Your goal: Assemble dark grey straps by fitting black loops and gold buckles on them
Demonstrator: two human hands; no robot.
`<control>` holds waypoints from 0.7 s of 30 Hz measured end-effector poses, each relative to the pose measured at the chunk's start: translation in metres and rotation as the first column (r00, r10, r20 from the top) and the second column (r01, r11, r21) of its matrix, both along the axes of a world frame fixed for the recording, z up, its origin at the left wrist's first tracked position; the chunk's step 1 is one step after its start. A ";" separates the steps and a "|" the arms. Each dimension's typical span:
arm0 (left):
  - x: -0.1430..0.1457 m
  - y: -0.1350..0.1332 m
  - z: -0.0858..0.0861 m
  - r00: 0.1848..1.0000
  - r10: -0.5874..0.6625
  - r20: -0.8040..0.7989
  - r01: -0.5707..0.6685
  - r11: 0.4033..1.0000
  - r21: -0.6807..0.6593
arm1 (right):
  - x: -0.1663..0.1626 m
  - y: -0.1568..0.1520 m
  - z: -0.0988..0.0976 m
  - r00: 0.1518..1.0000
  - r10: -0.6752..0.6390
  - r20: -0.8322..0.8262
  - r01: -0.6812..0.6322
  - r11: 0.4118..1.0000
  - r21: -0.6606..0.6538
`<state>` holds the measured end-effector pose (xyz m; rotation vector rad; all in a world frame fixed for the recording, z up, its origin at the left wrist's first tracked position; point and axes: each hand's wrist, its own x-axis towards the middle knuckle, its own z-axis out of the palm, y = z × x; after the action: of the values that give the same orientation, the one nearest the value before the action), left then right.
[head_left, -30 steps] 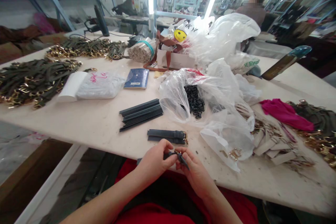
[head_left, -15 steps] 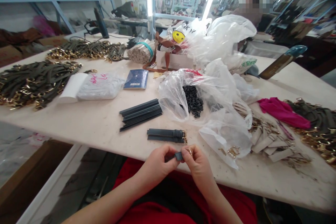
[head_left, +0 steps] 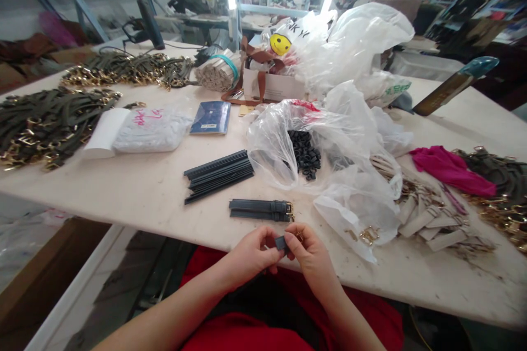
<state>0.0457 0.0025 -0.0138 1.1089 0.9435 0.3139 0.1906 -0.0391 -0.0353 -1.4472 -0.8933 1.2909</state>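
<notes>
Both my hands meet at the table's front edge, pinching one dark grey strap (head_left: 281,243). My left hand (head_left: 257,252) grips it between thumb and fingers from the left. From the right, my right hand (head_left: 307,249) holds the strap's other end, where a gold buckle (head_left: 299,237) shows partly behind the fingers. Most of the strap is hidden by my hands. Just beyond them lie a few finished-looking dark straps with gold buckles (head_left: 259,210), side by side. Farther back is a stack of plain dark strips (head_left: 220,174).
An open plastic bag holds small black loops (head_left: 305,153). Loose gold buckles (head_left: 369,236) rest on plastic at the right, beside beige straps (head_left: 428,214) and a magenta cloth (head_left: 453,170). Buckled olive straps (head_left: 53,126), a white packet (head_left: 150,129) and a blue booklet (head_left: 211,118) lie left.
The view has shifted slightly. My hands stay together on the strap, and its grey end now sits at a somewhat different angle between my fingers.
</notes>
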 end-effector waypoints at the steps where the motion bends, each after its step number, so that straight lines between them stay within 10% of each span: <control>1: 0.000 0.000 -0.003 1.000 0.020 0.010 -0.020 1.000 -0.008 | 0.000 0.000 -0.001 1.000 0.011 0.001 -0.011 1.000 -0.009; 14: -0.012 -0.004 -0.003 0.999 -0.044 0.019 0.045 0.997 -0.058 | -0.002 -0.010 0.002 0.986 0.040 -0.163 -0.056 0.994 -0.092; 21: -0.014 -0.005 0.005 0.999 -0.033 0.023 0.035 0.992 -0.124 | 0.002 -0.017 -0.001 0.987 0.155 0.034 -0.152 0.985 -0.081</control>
<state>0.0315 -0.0021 -0.0089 1.0048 0.9130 0.2352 0.1922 -0.0561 -0.0368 -1.4931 -1.0072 1.4284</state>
